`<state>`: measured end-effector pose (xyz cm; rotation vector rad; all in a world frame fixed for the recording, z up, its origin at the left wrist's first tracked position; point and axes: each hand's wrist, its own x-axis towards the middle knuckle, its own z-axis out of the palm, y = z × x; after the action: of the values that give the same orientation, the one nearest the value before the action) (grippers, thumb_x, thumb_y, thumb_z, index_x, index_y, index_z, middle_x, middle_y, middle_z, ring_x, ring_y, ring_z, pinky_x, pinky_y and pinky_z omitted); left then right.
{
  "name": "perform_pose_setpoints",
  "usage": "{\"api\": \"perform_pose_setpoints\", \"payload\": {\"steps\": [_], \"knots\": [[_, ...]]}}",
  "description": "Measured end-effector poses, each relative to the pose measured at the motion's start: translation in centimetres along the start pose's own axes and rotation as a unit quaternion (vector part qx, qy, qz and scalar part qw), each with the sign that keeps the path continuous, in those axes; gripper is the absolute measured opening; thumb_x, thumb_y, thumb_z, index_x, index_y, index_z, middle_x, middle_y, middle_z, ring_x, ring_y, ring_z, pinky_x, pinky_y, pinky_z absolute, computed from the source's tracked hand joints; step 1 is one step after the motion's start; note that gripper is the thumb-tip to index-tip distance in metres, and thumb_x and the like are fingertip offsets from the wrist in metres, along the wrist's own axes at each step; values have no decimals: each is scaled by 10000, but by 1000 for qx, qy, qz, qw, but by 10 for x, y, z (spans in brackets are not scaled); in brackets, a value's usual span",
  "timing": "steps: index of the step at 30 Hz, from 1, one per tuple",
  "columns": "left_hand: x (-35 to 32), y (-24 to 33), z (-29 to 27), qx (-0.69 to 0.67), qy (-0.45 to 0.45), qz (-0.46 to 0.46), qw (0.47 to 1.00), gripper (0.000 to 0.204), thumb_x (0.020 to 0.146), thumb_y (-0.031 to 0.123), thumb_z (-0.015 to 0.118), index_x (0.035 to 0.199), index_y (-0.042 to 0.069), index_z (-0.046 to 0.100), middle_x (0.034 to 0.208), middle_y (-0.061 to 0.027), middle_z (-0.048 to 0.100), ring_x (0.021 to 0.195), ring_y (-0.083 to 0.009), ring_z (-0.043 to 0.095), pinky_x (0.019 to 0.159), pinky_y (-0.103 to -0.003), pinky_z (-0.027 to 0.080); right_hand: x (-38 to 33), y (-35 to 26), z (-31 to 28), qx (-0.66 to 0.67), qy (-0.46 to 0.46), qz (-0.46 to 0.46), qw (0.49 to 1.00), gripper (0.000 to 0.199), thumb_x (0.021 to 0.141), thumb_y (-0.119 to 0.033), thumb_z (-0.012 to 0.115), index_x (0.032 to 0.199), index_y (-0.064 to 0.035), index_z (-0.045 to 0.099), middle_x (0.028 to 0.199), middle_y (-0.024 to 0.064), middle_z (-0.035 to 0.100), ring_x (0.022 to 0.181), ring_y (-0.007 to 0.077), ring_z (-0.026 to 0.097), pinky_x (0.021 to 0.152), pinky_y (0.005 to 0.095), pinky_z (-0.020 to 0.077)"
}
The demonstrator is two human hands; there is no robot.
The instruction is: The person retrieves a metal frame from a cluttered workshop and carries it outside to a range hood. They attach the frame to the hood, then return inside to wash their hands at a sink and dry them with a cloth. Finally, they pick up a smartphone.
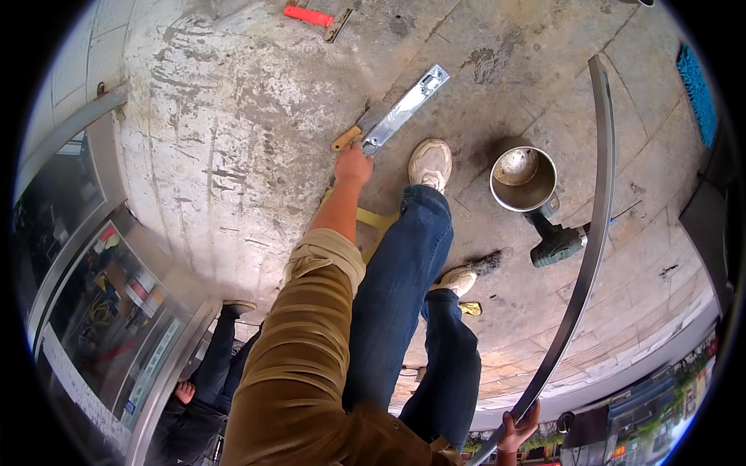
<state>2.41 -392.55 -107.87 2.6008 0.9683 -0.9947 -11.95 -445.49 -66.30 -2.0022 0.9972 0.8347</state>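
My left hand (353,165), at the end of a brown rolled-up sleeve, reaches down to the floor. Its fingers close around the lower end of a shiny flat metal bar (408,109) with cut-outs near its far end. Against the bar lies a wooden-handled scraper (346,138), its blade partly hidden; whether the hand also grips it, I cannot tell. At the lower right, my right hand (519,429) holds a long grey metal strip (597,210), which looks curved in this view and stretches far up the right side.
Right of my shoe (430,165) stands a metal pot (523,200), with a dark green cordless drill (556,241) beside it. A red-handled scraper (309,15) lies at the far side, a blue fluffy mop head (697,97) far right. Glass doors (109,311) and another person's leg (214,361) are left.
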Motion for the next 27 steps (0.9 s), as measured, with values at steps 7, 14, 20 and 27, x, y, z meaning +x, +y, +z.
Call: {"api": "perform_pose_setpoints", "payload": {"steps": [7,14,20,27], "knots": [[24,17,19,109,-21,-25,993,179,763,231,646,904,121,635,1106,-65,541,1022,-277,548,824,-407,471,22,-18,-6,-2,3,38,999,785,618,-95,662,1300,85,318,1080,62,492,880,136,463,780,263,394],[-87,-26,-85,-27,-9,87,996,57,757,126,611,772,72,624,909,-114,579,820,-323,582,707,-416,470,-27,-51,-38,50,61,31,996,819,580,-25,679,1310,75,323,1182,91,461,995,173,472,870,303,393],[-235,-146,-260,140,-271,-41,952,233,768,228,561,820,28,668,925,-182,654,895,-332,629,765,-405,509,-76,-76,-99,82,35,5,996,751,617,-42,691,1277,84,357,1105,123,486,965,217,493,789,335,453],[-325,-158,-479,164,-351,-134,912,237,655,183,665,815,9,683,876,-189,662,831,-318,650,701,-379,523,-121,-221,-135,30,56,51,997,749,577,-82,710,1240,97,412,893,98,568,771,183,551,714,315,466]]}}
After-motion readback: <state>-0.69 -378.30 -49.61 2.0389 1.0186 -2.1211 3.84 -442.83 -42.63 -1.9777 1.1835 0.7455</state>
